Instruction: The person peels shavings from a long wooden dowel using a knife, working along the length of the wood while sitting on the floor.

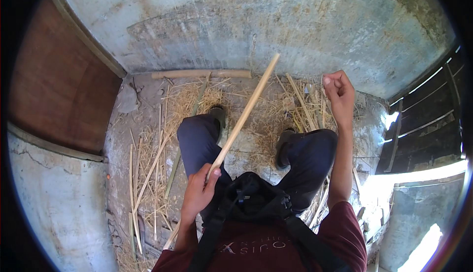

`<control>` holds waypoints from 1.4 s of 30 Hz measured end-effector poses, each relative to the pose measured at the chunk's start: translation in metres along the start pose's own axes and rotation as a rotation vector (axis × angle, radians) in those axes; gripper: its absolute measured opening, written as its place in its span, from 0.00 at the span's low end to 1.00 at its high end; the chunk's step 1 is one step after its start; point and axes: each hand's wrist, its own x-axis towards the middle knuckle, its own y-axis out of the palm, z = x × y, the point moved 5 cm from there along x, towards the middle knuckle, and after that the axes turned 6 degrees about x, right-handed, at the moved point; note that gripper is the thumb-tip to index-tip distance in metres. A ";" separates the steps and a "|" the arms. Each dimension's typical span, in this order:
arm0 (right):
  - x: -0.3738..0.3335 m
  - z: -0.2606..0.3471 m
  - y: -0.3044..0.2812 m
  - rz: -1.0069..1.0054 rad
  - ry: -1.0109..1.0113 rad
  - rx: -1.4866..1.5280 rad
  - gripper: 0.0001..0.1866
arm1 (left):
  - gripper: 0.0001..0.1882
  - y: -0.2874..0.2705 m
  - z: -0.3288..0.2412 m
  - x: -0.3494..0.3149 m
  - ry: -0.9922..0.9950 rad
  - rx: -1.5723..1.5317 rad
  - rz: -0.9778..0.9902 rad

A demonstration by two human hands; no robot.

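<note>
A long pale bamboo strip [249,107] slants up and away in front of me. My left hand [198,189] is closed round its lower part, the thumb lying along it. Its far end rises freely in front of the wall, and its near end shows beyond my left forearm. Out to the far right, my right hand [340,92] is raised, apart from the strip. The fingers there are curled in a pinch. Whatever they hold, if anything, is too small to make out.
Straw-like shavings [189,97] and several loose strips [152,171] litter the floor round my feet. A bamboo pole [202,74] lies along the foot of the concrete wall [236,30]. A brown panel [64,74] stands left; dark slats [423,119] stand right.
</note>
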 end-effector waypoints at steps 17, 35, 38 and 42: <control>-0.131 0.068 0.125 0.366 -0.615 -0.245 0.12 | 0.16 0.016 -0.077 0.030 0.207 -0.352 0.067; -0.147 0.071 0.131 0.340 -0.680 -0.281 0.17 | 0.20 0.018 -0.070 0.029 0.223 -0.351 -0.031; -0.148 0.072 0.131 0.334 -0.682 -0.275 0.17 | 0.19 0.019 -0.069 0.028 0.250 -0.319 -0.096; -0.148 0.077 0.131 0.315 -0.705 -0.295 0.17 | 0.18 0.016 -0.069 0.025 0.220 -0.281 -0.128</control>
